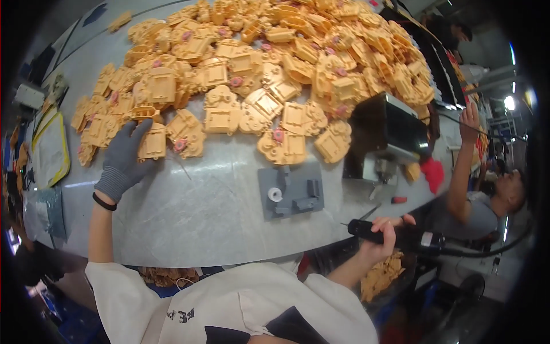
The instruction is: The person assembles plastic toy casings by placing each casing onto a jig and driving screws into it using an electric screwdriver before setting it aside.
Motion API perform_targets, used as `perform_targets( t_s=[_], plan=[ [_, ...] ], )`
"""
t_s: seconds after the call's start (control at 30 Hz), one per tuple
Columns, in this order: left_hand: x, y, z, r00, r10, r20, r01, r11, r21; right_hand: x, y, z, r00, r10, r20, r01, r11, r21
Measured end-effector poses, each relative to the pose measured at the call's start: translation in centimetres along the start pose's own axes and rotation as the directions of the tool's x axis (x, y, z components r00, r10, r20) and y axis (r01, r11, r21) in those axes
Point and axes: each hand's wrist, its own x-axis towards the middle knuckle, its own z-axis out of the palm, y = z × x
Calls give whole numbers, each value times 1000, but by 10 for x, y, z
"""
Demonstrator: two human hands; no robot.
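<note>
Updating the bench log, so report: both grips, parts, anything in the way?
Left grip, gloved: on a yellow part. Right grip, bare: holding black corded tool. Yellow pile crowding that part's far side.

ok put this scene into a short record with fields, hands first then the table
left hand: grey-gloved, touching a yellow plastic housing
right hand: gripping a black corded power driver
table: grey, heap of yellow plastic housings along far side
fixture plate: grey, bearing a white round piece
right: black box beside the heap
nearby: another person, arm raised

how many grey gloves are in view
1: a grey glove on the left hand, touching a yellow part; the right hand is bare. Others may be hidden.
</note>
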Motion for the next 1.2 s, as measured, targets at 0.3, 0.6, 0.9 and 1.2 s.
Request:
perform_targets(
  t_s=[0.3, 0.6, 0.9, 1.2],
  plan=[
    [-24, 126, -35, 945, 170, -278, -290, 827, -481, 0, 15, 16, 997, 14, -81, -10, 999, 50],
    [7, 239, 52, 988, 154, 28, -119, 857, -502, -11, 42, 63, 980, 73, 185, -93, 991, 98],
    [5, 223, 58, 948, 318, -2, -287, 854, -434, -4, 37, 51, 987, 149, 63, -157, 976, 148],
    [14, 215, -22, 720, 281, -635, -654, 583, -482, 49, -16, -13, 951, -300, -78, 308, 941, 142]
  ],
)
